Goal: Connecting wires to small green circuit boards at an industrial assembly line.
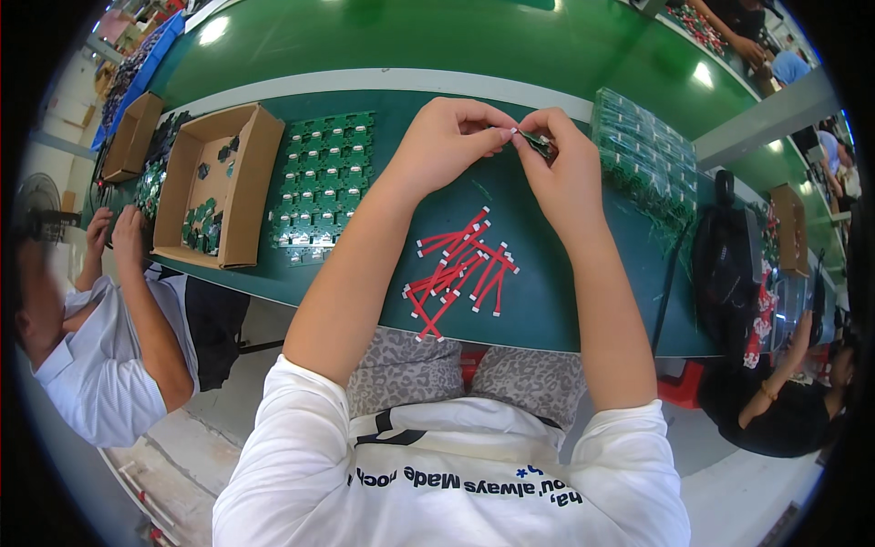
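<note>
Over the far middle of the green table, my two hands meet at the fingertips. My left hand (451,141) is closed in a pinch at a small white connector (514,130); whether a cable hangs from it is hidden by the fingers. My right hand (562,150) grips a small green circuit board (540,142) between thumb and fingers, its edge touching or very near the connector. Nearer to me, between my forearms, lies a loose pile of short red cables (456,269) with white connectors at their ends.
Left of my arm lies a sheet of circuit boards (324,187), then a cardboard box (257,205) with loose boards inside. Stacked board panels (643,137) stand at the right, beside a black bag (720,264). Other people sit at both sides. A green conveyor (410,46) runs behind.
</note>
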Demonstrator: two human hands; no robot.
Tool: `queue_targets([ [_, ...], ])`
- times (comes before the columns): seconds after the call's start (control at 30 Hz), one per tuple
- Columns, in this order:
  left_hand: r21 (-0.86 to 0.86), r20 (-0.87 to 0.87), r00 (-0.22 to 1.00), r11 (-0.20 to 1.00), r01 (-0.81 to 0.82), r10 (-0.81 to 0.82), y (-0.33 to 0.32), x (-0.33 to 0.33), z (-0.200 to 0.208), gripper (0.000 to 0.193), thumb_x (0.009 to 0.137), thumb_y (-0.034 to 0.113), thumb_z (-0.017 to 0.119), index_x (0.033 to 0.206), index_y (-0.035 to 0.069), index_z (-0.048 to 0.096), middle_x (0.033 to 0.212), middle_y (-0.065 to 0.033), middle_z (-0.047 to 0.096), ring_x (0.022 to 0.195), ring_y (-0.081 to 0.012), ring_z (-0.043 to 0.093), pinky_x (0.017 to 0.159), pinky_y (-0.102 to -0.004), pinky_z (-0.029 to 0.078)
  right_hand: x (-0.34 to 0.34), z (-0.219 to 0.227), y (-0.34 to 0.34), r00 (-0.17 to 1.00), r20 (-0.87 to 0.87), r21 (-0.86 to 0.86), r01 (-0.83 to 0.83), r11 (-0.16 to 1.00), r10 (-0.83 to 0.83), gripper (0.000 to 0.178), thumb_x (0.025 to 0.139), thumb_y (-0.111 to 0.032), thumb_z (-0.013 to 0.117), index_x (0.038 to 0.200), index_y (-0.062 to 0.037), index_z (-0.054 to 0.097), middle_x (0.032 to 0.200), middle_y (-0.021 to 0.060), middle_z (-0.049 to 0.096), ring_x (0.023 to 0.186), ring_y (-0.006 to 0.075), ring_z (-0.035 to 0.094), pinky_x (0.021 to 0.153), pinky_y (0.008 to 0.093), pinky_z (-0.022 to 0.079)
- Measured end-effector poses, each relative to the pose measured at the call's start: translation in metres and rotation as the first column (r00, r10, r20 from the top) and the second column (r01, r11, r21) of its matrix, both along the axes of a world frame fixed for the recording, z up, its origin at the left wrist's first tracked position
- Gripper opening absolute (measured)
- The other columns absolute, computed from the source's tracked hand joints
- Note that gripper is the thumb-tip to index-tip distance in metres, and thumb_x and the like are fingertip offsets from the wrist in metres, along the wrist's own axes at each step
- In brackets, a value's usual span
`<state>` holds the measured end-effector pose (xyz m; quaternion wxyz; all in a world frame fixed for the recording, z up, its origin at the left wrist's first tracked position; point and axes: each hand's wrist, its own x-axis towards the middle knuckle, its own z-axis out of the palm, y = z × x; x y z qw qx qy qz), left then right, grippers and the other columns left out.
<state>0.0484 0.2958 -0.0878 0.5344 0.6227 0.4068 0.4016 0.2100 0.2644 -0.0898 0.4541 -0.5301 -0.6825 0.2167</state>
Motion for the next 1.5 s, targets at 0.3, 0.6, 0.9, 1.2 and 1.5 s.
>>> queue_targets([
  [0.3,-0.109,0.228,0.972,0.993,-0.037,0.062,0.0,-0.003,0.003,0.032,0.082,0.002,0.062,0.114,0.002,0.061,0.087,-0.0028,0.058,0.084,-0.0136,0.063,0.079,-0.0265,0.052,0.008,-0.002,0.003,0.97,-0.242,-0.176,-0.051,0.983,0.007,0.011,0.081,-0.008,0.066,0.087,-0.0001,0.061,0.07,0.0043,0.06,0.064,0.0099,0.053,0.059,0.0253,0.042],
  [0.6,-0.274,0.346,0.93,0.961,-0.027,0.125,0.003,-0.002,-0.005,0.025,0.084,0.005,0.062,0.108,-0.001,0.059,0.088,-0.0037,0.062,0.082,-0.0133,0.063,0.078,-0.025,0.053,0.007,-0.005,0.004,0.947,-0.314,-0.217,-0.136,0.967,0.063,0.013,0.082,-0.009,0.065,0.088,0.0012,0.059,0.072,0.0032,0.06,0.066,0.0082,0.052,0.062,0.0242,0.043],
  [0.9,-0.196,0.285,0.958,0.98,0.02,0.037,0.002,-0.001,-0.005,0.022,0.084,0.006,0.064,0.105,-0.001,0.062,0.089,-0.0049,0.064,0.079,-0.0111,0.063,0.077,-0.024,0.053,0.01,0.001,0.003,0.934,-0.347,-0.323,-0.207,0.923,0.088,0.015,0.085,-0.012,0.063,0.09,0.0021,0.058,0.076,0.0054,0.062,0.073,0.0098,0.058,0.065,0.0233,0.044],
  [1.2,-0.17,0.24,0.97,0.985,0.019,0.023,0.003,-0.001,-0.003,0.021,0.083,0.005,0.064,0.103,-0.001,0.063,0.089,-0.0065,0.065,0.081,-0.0121,0.063,0.077,-0.0246,0.053,0.012,0.005,0.004,0.913,-0.398,-0.401,-0.261,0.878,0.089,0.016,0.085,-0.013,0.062,0.091,0.0017,0.059,0.076,0.0037,0.062,0.072,0.0087,0.055,0.063,0.0228,0.042],
  [1.5,-0.087,0.134,0.991,0.996,0.017,-0.005,0.003,-0.003,-0.001,0.021,0.08,0.002,0.065,0.1,-0.003,0.063,0.087,-0.0086,0.066,0.078,-0.0129,0.064,0.075,-0.0241,0.053,0.015,0.002,0.006,0.894,-0.444,-0.488,-0.294,0.822,0.056,0.015,0.085,-0.013,0.062,0.09,0.0006,0.059,0.076,0.0032,0.062,0.07,0.0084,0.055,0.062,0.0221,0.041],
])
